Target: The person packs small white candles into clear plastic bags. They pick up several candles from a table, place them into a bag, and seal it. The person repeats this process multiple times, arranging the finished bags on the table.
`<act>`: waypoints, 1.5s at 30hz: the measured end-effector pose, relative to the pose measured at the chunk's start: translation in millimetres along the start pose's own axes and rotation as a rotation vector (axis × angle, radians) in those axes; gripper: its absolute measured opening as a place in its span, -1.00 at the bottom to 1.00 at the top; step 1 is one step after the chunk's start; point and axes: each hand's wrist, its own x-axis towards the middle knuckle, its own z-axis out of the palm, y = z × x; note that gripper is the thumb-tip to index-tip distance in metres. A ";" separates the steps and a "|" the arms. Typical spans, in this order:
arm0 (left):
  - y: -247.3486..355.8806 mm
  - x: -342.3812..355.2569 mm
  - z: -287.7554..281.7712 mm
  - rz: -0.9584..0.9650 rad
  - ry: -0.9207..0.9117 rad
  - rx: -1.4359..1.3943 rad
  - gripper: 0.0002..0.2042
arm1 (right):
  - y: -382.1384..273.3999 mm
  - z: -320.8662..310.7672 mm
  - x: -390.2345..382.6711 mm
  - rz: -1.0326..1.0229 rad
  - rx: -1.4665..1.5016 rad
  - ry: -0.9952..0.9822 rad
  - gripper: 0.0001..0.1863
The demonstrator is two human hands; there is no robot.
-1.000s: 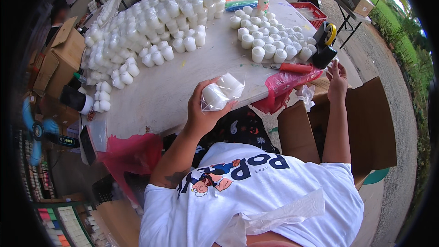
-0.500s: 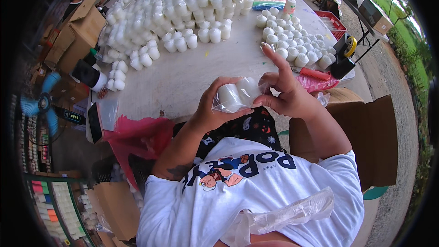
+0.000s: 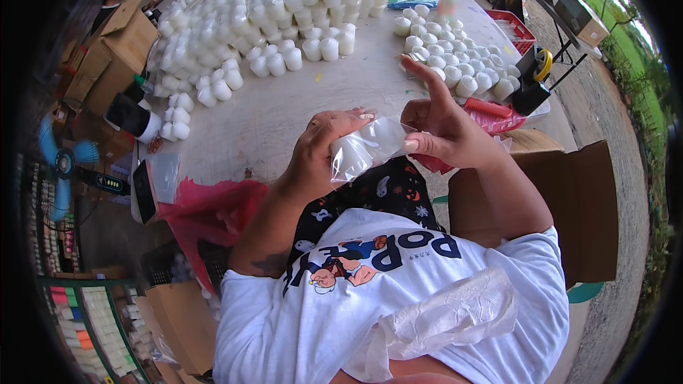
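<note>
A clear plastic bag of white votive candles [image 3: 366, 144] is between my hands, above my lap at the table's near edge. My left hand [image 3: 324, 146] wraps round the bag's left side with its fingers over the top. With thumb and bent fingers, my right hand [image 3: 448, 124] pinches the bag's right end while its index finger points up. Film sticks out loosely at the lower left of the bag. How many candles it contains is partly hidden by my fingers and glare. Beyond my right hand, loose white candles [image 3: 466, 85] stand in close rows.
Bagged candles [image 3: 263, 18] are heaped across the table's [image 3: 284, 110] far left. A tape dispenser [image 3: 533, 82] is at the right edge, near a red basket [image 3: 514, 30]. A phone [image 3: 144, 192] and clear bags [image 3: 165, 174] lie at the left corner. An open carton [image 3: 530, 199] stands to my right.
My left hand has turned over the top of the bag, and the bag has tilted with it. My right thumb now presses on the bag's upper right end.
</note>
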 end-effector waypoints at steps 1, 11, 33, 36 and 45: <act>0.3 -0.7 0.5 -0.002 -0.008 -0.013 -0.49 | -4.3 6.2 3.1 0.022 0.002 -0.017 -0.05; -6.8 -2.9 -11.6 0.039 -0.093 0.124 -0.50 | -30.1 -20.2 1.2 -0.083 -0.531 -0.105 -0.69; -4.9 -12.4 -12.2 -0.062 0.011 -0.024 -0.44 | -25.2 -24.3 -7.7 0.181 -0.060 -0.088 -0.91; -8.7 -11.5 -9.9 -0.011 -0.050 0.049 -0.43 | -23.2 -23.5 -10.7 0.159 -0.080 -0.039 -0.88; -8.6 -10.4 -6.3 -0.022 -0.069 0.041 -0.43 | -36.8 -14.9 -3.2 0.119 -0.219 -0.106 -0.64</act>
